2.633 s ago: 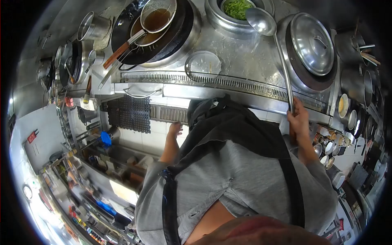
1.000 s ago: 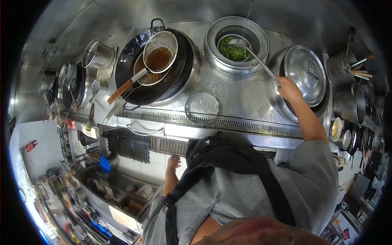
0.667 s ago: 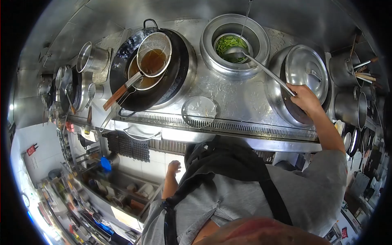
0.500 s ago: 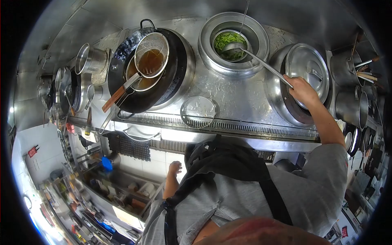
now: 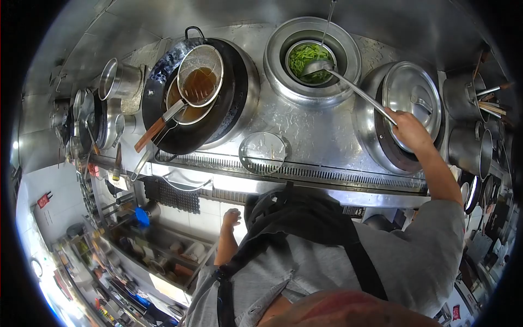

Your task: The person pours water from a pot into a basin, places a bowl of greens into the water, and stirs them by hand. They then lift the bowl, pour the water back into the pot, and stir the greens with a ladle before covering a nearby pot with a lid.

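Observation:
My right hand (image 5: 411,129) is closed around the long handle of a metal ladle (image 5: 359,94). The ladle's bowl rests over chopped green vegetables (image 5: 305,54) in a round metal pot (image 5: 287,61). That pot sits inside a wider metal ring or basin (image 5: 275,46), and a thin stream of water (image 5: 327,27) runs down into it from above. Below the counter edge, beside my apron, hangs my left hand (image 5: 231,218), its fingers loosely curled with nothing visible in them.
At left, a wooden-handled strainer (image 5: 202,60) holding brown liquid lies over a bowl in a black wok (image 5: 234,82). A metal lid (image 5: 406,82) covers the right burner. A round clear plate or lid (image 5: 263,152) lies near the drain grate (image 5: 327,175). Metal pots (image 5: 469,147) stand far right.
My right hand has shifted slightly right and toward me, drawing the ladle's bowl to the right across the vegetables. My left hand stays in about the same place.

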`<state>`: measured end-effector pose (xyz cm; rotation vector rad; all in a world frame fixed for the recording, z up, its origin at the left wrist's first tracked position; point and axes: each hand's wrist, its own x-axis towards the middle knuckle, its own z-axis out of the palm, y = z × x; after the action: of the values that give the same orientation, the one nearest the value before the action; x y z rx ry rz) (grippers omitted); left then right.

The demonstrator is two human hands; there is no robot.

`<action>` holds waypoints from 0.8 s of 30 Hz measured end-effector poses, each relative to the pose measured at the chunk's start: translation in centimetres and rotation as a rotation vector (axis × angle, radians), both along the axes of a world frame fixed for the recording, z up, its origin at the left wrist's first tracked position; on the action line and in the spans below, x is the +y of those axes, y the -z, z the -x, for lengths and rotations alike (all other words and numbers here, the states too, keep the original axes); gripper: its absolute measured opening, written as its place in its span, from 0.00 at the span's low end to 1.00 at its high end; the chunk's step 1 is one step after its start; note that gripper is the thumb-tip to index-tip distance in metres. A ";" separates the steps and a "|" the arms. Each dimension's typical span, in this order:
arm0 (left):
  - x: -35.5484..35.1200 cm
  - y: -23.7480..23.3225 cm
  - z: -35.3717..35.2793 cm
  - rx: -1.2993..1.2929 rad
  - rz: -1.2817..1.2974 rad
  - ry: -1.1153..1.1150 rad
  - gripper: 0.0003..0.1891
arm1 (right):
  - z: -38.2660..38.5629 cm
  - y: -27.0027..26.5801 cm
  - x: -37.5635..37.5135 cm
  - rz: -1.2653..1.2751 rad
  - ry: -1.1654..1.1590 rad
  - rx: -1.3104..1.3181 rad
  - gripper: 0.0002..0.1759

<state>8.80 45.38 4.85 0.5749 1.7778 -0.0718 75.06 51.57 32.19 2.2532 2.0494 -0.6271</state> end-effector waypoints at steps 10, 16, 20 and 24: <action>0.2 -0.1 1.8 0.041 0.016 0.020 0.13 | 1.4 5.9 0.0 -0.125 0.007 -0.108 0.28; 1.4 -1.7 0.8 0.020 -0.068 -0.008 0.14 | 1.8 3.9 0.3 -0.087 0.036 -0.074 0.30; 0.4 -0.6 1.3 0.035 -0.042 0.013 0.14 | 1.4 4.7 0.0 -0.171 0.084 -0.051 0.32; -0.7 0.1 1.6 0.002 0.039 0.019 0.13 | 1.9 7.6 0.9 -0.171 0.093 -0.136 0.29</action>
<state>7.19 44.67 4.79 0.5642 1.7692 -0.1198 73.13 52.44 24.60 2.4195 2.0144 -0.3024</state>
